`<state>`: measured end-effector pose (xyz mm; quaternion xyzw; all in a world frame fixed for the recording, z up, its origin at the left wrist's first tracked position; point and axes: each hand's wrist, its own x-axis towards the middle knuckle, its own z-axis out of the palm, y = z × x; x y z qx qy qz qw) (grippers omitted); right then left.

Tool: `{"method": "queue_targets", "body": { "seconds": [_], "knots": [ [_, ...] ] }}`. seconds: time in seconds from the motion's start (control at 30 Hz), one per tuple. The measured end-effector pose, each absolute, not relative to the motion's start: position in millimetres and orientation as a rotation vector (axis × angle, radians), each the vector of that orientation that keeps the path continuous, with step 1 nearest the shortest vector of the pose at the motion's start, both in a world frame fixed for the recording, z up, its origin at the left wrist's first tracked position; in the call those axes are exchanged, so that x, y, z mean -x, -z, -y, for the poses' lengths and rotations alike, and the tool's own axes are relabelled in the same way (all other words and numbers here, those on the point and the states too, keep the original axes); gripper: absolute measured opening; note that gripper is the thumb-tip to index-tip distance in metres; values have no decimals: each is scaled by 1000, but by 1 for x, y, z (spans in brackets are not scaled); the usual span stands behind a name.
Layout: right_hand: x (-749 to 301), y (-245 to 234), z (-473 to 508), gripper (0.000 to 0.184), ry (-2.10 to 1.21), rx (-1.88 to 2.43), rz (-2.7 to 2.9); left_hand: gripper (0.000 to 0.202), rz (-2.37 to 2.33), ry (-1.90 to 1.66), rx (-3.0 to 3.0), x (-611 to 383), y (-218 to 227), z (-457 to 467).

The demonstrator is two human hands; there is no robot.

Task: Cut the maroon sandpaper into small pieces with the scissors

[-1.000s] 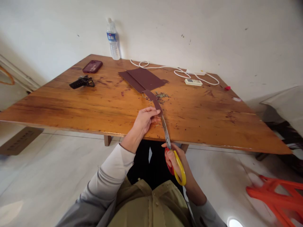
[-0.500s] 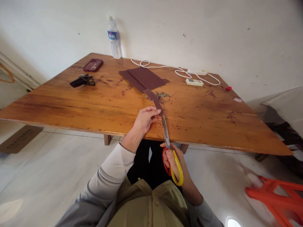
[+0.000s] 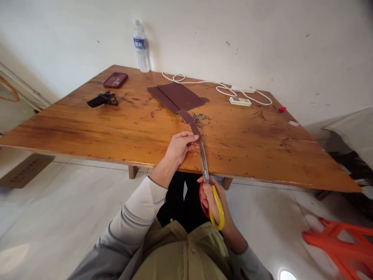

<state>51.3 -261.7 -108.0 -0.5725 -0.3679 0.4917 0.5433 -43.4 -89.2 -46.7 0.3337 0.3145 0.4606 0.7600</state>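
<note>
My left hand [image 3: 181, 147] pinches the near end of a narrow dark red strip [image 3: 188, 118], its material unclear, perhaps paper or sandpaper. The far end of the strip reaches the dark red sheets [image 3: 180, 95] lying on the table. In my right hand [image 3: 212, 194] is a pair of scissors [image 3: 205, 171] with one yellow and one red handle. Their blades point away from me, nearly closed, with the tips at the strip's near end beside my left fingertips. Small scraps [image 3: 201, 118] lie just right of the strip.
On the wooden table [image 3: 116, 132] are a dark red phone [image 3: 115, 80], a black bunch of keys [image 3: 102, 99], a water bottle [image 3: 141, 48], a white cable [image 3: 198, 82] and a remote control [image 3: 240, 101]. An orange stool [image 3: 340, 241] stands at lower right.
Almost nothing differs. The scissors' handles have shifted very slightly left, and the view has moved a touch; both hands keep their hold.
</note>
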Motion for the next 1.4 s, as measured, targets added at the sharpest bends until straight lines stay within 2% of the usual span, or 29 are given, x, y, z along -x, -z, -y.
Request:
{"method": "queue_targets", "body": {
  "seconds": [0.3, 0.5, 1.0, 1.4],
  "knots": [
    [-55, 106, 267, 45, -1186, 1435, 886, 17, -719, -998, -706, 44, 43, 89],
    [-78, 108, 271, 48, -1140, 1423, 1141, 15, -722, -986, -724, 45, 42, 89],
    [-99, 111, 265, 43, -1122, 1467, 1192, 14, -724, -980, -730, 44, 42, 89],
    [-101, 99, 261, 31, -1157, 1504, 1128, 14, -736, -955, -718, 45, 43, 88]
  ]
}}
